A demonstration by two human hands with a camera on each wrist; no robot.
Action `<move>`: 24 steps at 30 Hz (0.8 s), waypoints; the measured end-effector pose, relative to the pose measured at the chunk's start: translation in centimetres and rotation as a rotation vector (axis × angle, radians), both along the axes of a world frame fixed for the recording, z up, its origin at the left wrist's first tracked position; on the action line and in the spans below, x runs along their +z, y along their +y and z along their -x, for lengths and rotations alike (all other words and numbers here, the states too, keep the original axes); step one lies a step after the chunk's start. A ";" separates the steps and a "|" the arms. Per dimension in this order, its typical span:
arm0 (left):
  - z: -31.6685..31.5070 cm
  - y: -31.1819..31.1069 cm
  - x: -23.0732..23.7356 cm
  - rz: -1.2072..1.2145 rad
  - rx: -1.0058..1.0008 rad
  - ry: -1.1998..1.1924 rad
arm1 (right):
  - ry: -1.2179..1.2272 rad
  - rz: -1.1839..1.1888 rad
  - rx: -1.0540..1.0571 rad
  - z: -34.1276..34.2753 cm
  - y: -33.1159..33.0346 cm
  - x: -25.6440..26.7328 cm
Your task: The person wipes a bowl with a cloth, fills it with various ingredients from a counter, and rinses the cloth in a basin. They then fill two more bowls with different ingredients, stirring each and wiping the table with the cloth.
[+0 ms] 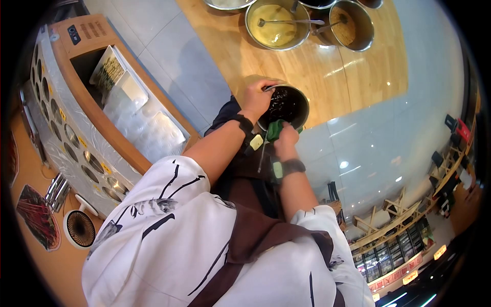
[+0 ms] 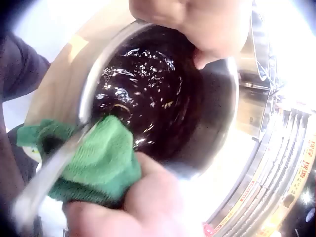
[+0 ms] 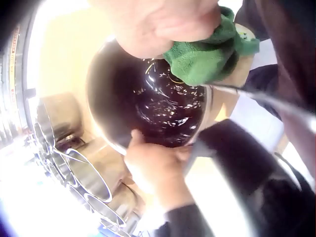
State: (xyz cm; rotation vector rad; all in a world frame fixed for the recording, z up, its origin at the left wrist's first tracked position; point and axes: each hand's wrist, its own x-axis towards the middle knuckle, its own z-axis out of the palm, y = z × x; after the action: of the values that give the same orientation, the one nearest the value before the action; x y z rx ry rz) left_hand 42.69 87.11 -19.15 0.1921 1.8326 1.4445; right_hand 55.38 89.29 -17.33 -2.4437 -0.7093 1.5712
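Note:
A round metal pot (image 1: 303, 105) with dark, glossy liquid (image 2: 143, 84) inside stands at the corner of the wooden table, close to the person's body. My left hand (image 1: 257, 100) grips its far-left rim, thumb over the edge on the inner wall. My right hand (image 1: 287, 137) holds a bunched green cloth (image 1: 275, 130) at the near rim. A long metal handle (image 2: 47, 182) runs out past the rim beside the cloth, toward the body; its other end is hidden by cloth and liquid. Both wrists wear dark straps.
On the wooden table (image 1: 317, 77), a pot of yellow liquid (image 1: 273, 38) with a ladle and a pot of brownish contents (image 1: 343, 31) stand farther back. At left is an open wood-trimmed cabinet (image 1: 123, 148) holding white trays (image 1: 130, 92). Tiled floor (image 1: 169, 56) lies between.

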 end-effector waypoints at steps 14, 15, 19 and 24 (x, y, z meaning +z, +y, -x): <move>-0.6 -1.6 -1.0 0.149 -0.028 -0.035 | 0.623 0.638 0.243 -6.6 4.2 6.0; -0.6 -1.6 -0.9 0.150 -0.026 -0.035 | 0.622 0.639 0.244 -6.6 4.4 6.5; -0.5 -1.6 -1.2 0.160 -0.051 -0.018 | 0.490 0.437 0.446 -6.5 5.7 7.8; -0.8 -1.8 -2.3 0.143 -0.069 0.041 | 0.369 0.166 0.586 -5.1 6.4 9.8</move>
State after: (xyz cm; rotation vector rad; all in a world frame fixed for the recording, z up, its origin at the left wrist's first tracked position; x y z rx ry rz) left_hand 43.48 85.26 -21.40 0.2124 1.9350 1.2657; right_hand 60.49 95.68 -7.57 -2.0444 -1.3432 2.2862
